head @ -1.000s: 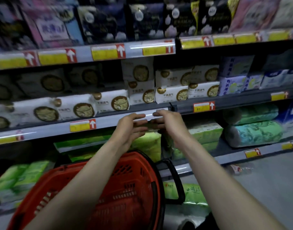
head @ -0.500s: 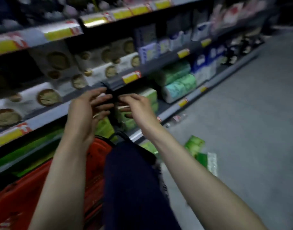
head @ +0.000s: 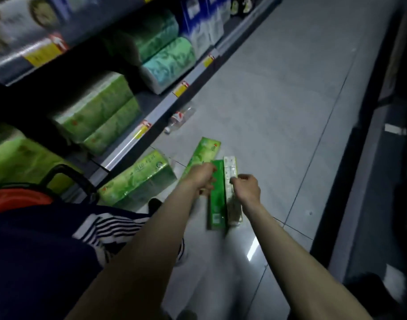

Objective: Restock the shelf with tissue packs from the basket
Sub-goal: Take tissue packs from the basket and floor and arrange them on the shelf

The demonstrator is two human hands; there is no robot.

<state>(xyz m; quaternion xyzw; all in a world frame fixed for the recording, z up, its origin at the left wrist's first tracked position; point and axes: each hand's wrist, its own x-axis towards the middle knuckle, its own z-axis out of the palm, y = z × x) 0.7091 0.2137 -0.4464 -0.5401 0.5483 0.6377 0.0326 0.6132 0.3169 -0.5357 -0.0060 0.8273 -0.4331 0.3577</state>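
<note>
Floor of pale grey tiles [head: 278,107] filling the head view, seen steeply from above, the whole frame smeared by motion. Low in the middle, long dark-green tissue pack [head: 216,199] with a pale clear-wrapped side, lying lengthways away from the camera; impossible to tell whether lifted or resting on the tiles. Left hand [head: 201,177] curled at that pack's far left edge, fingers wrapped onto the green face, gripping it. Right hand [head: 247,187] on the opposite side, fingers [head: 233,180] bent and pinching the pale side. Both forearms bare, reaching in from the bottom edge.

Just beyond the left hand, flat light-green tissue pack [head: 205,153] on the tiles, its near end hidden by the knuckles. Left of it, bulky light-green multipack in clear film [head: 140,179], on the floor just beside the shelf foot. Further along, clear plastic bottle with a red label [head: 179,117] on its side.

Grey metal shelf unit [head: 128,144] along the left, yellow price tags [head: 140,132] on its edge rail. On the bottom shelf: stacked light-green wrapped packs [head: 98,112], then teal and green paper rolls [head: 168,61], then blue-and-white packs [head: 202,26]. Red plastic basket [head: 18,200] at the far left, black handle [head: 66,179] raised, inside hidden behind dark blue clothing [head: 36,262] and a striped hem [head: 110,227].
</note>
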